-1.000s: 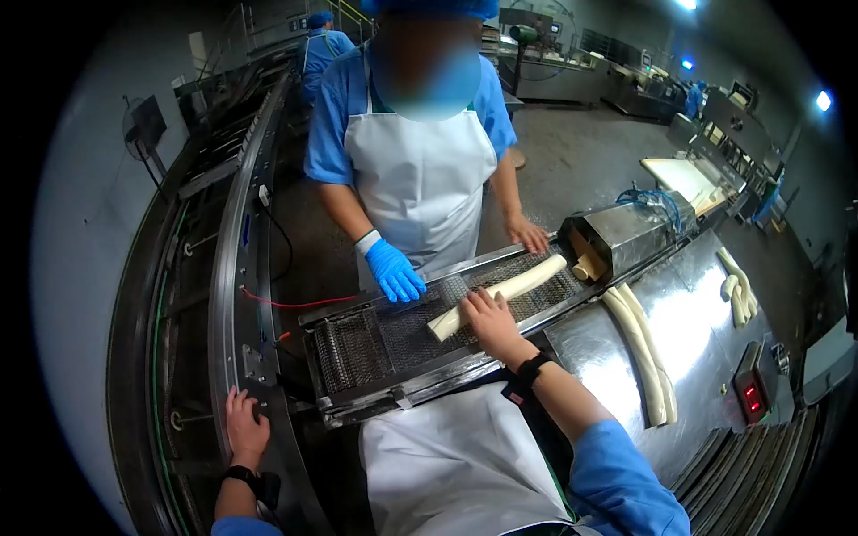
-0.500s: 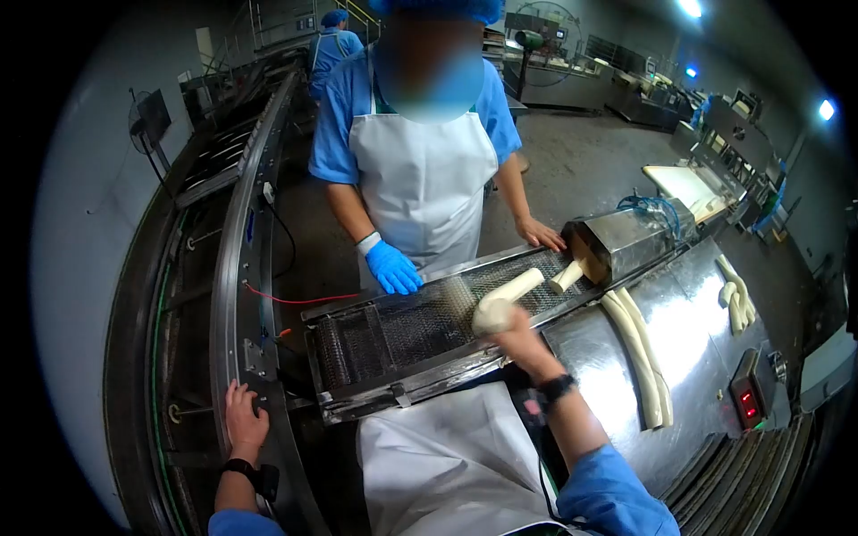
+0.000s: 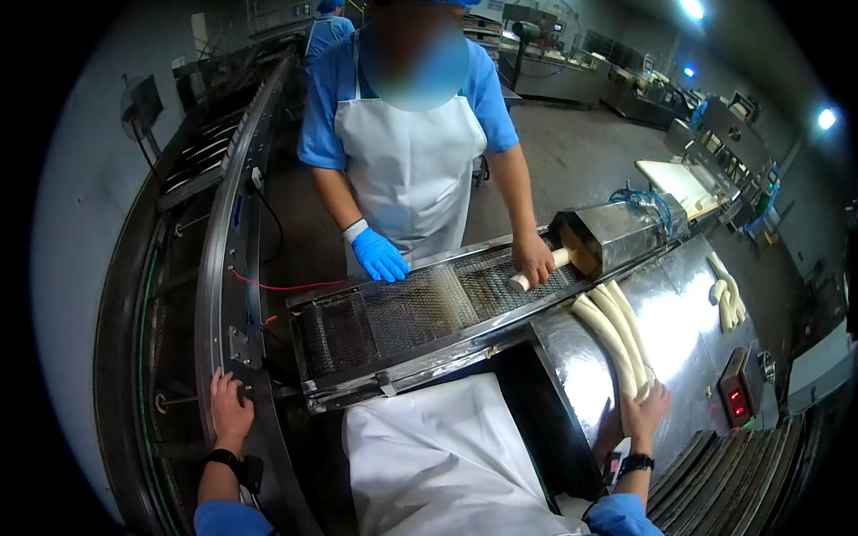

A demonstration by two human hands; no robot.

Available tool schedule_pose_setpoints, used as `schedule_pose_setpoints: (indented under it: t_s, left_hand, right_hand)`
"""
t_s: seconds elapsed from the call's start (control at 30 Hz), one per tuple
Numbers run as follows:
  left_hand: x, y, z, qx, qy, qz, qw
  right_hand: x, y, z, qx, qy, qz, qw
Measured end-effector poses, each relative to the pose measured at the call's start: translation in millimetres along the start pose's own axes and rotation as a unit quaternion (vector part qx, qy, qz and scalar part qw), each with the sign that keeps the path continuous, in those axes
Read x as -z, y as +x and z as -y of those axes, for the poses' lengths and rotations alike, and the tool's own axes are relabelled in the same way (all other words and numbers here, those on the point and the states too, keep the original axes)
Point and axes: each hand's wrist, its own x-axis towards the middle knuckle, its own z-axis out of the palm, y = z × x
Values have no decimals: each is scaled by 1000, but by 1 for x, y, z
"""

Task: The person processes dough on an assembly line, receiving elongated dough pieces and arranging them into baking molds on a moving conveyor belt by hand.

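My right hand point(image 3: 645, 411) is at the near ends of several long pale dough ropes point(image 3: 608, 344) lying side by side on the steel table. Its fingers curl round the rope ends. My left hand point(image 3: 231, 406) lies on the metal side frame point(image 3: 214, 313) of the conveyor at left, fingers spread and holding nothing. Across from me a co-worker's bare hand point(image 3: 534, 259) grips a thick dough piece point(image 3: 521, 282) on the mesh belt point(image 3: 402, 308), by the mouth of a steel housing point(image 3: 621, 234). The co-worker's blue-gloved hand point(image 3: 380, 256) rests at the belt's far edge.
A shorter bunch of dough ropes point(image 3: 727, 295) lies farther right on the steel table point(image 3: 572, 384). Near its right edge stands a box with a red display point(image 3: 737, 397). Stacked metal trays point(image 3: 724, 478) are at lower right. A red cable point(image 3: 286, 286) hangs between the conveyors.
My right hand has moved from above the belt to the table at right, where another rope now lies beside the others. The co-worker's bare hand has taken hold of the belt dough.
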Motion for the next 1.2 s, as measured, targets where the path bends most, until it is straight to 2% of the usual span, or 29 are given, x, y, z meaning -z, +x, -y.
schedule_pose_setpoints:
  t_s: [0.03, 0.07, 0.1, 0.17, 0.2, 0.27, 0.3, 0.37, 0.43, 0.73, 1.1, 1.2]
  left_hand:
    - [2, -1, -3, 2, 5, -4, 1000]
    - [4, -2, -5, 5, 9, -8, 1000]
    - [3, -3, -5, 6, 8, -10, 1000]
    - [-2, -4, 0, -2, 24, -12, 1000]
    - [-4, -4, 3, -1, 23, -13, 1000]
    - [-9, -5, 7, -31, 31, -35, 998]
    - [-8, -4, 7, -29, 30, -35, 998]
    - [-2, -2, 2, -2, 18, -8, 1000]
    - [8, -2, -9, 3, 17, -2, 1000]
    - [2, -2, -1, -7, 4, -19, 1000]
    - [3, -3, -4, 22, 0, -15, 1000]
    - [-6, -3, 6, 2, 15, -31, 999]
  right_hand:
    - [-1, 10, 0, 8, -24, 30, 999]
    - [1, 25, 1, 60, -66, 73, 993]
    - [3, 44, 12, 62, -64, 71, 993]
    - [6, 78, 31, -105, 70, 271, 954]
    - [1, 91, 33, -104, 71, 271, 954]
    - [-21, 113, 36, -108, 248, 397, 877]
    - [-32, 117, 41, -106, 247, 398, 877]
    - [-49, 121, 54, -7, 22, 271, 962]
    - [-46, 118, 75, -1, -30, 254, 967]
    - [-42, 105, 77, 40, -19, 240, 970]
    - [-40, 102, 87, -24, -71, 239, 968]
    - [-36, 102, 93, -43, -85, 249, 964]
